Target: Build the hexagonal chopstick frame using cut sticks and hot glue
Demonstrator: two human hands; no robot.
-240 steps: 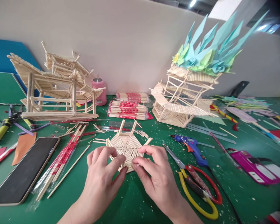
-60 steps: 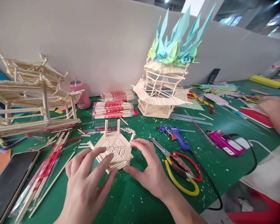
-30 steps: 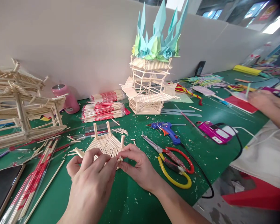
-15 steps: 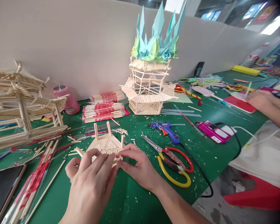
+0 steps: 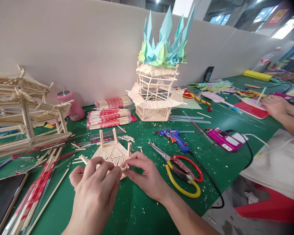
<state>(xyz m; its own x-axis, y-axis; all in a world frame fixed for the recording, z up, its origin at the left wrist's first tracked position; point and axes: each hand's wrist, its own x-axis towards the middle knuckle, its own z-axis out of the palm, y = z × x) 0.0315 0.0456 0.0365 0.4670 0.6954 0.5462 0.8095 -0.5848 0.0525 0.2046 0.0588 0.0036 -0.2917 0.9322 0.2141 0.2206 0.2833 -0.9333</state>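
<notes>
A flat base of thin wooden sticks (image 5: pixel 114 153) lies on the green table, with short upright stick posts along its edges. Over its near edge, my left hand (image 5: pixel 95 186) is closed, its fingertips meeting a short bundle of wooden sticks (image 5: pixel 125 167). My right hand (image 5: pixel 144 176) pinches the same bundle at its right end between thumb and fingers. The bundle's cut ends show between the two hands; the rest is hidden by my left fingers. A blue glue gun (image 5: pixel 173 136) and scissors (image 5: pixel 178 166) with red and yellow handles lie to the right.
A stick tower (image 5: pixel 154 94) topped with blue folded paper stands behind, and a larger stick building (image 5: pixel 26 111) at left. Packs of sticks (image 5: pixel 109 118), a pink bottle (image 5: pixel 72 106), a phone (image 5: pixel 6 199) and a magenta power strip (image 5: pixel 222 138) lie around. Another person's hands (image 5: pixel 275 104) work far right.
My left fingertips have drawn back slightly to the left, so the bundle's cut ends show more clearly. My right hand keeps its pinch. The view has shifted a little.
</notes>
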